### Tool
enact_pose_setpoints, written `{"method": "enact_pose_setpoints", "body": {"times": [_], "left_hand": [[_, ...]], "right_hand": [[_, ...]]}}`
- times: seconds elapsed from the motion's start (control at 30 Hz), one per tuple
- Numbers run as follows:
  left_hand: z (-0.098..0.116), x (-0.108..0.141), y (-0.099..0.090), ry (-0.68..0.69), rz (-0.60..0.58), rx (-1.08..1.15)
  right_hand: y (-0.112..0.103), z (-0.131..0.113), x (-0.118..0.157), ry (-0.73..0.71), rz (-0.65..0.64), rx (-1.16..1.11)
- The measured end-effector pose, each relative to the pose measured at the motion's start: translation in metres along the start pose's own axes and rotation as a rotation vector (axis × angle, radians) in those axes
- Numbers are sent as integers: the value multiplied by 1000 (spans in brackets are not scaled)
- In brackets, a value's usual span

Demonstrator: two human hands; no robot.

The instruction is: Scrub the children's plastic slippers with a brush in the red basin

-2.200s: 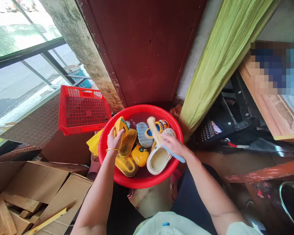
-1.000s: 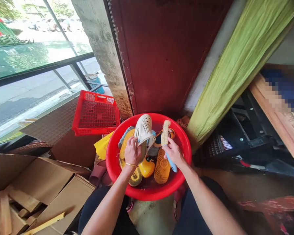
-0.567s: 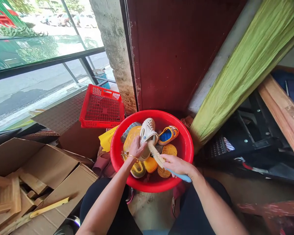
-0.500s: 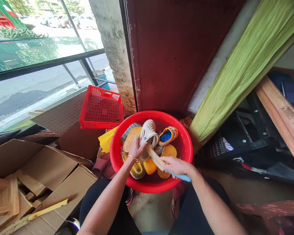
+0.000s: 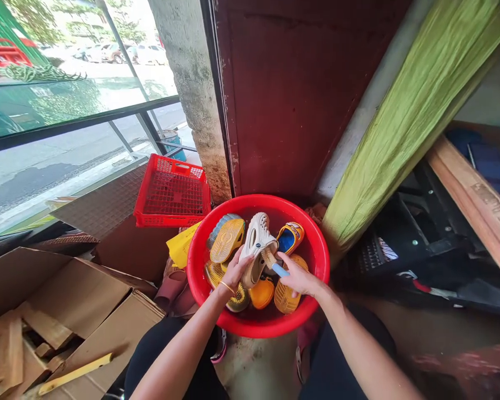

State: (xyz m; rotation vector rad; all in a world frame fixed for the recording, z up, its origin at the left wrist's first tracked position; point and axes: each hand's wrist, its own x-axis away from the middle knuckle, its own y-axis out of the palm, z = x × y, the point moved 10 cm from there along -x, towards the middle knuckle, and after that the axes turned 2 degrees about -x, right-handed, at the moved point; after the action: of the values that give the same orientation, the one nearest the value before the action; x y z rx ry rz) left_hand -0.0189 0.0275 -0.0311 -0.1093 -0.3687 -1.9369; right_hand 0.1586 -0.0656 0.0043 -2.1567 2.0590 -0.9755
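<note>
A whitish clog (image 5: 257,236) is tilted over the red basin (image 5: 323,261), its opening turned toward me. My left hand (image 5: 235,271) grips it by the side near the heel. In my right hand (image 5: 296,275) is a scrub brush (image 5: 280,270) with a blue handle; its bristle end reaches into the clog's opening. Several other shoes lie in the basin: a yellow one sole-up (image 5: 227,240) at the left, a yellow one with a blue inside (image 5: 290,237) at the back right, and an orange sole (image 5: 290,291) below my right hand.
Beyond the basin's left side stands a red plastic crate (image 5: 173,191), with a yellow sheet (image 5: 181,247) below it. A cardboard box (image 5: 108,297) with wood pieces is at the left. A green curtain (image 5: 400,122) hangs at the right beside a dark red door (image 5: 295,94).
The brush has gone deeper into the clog, and my right hand has moved up and closer to it. The clog has shifted slightly right. The view has tilted a little upward.
</note>
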Motion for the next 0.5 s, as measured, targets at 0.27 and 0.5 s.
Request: {"method": "enact_pose_setpoints", "body": {"times": [0.27,0.5], "left_hand": [[1,-9,0,12,141,-67],[2,-6,12,69,91,-191]], "right_hand": [[5,-11,1,-264,171,561],[7,-36,-49,-207,307,379]]}}
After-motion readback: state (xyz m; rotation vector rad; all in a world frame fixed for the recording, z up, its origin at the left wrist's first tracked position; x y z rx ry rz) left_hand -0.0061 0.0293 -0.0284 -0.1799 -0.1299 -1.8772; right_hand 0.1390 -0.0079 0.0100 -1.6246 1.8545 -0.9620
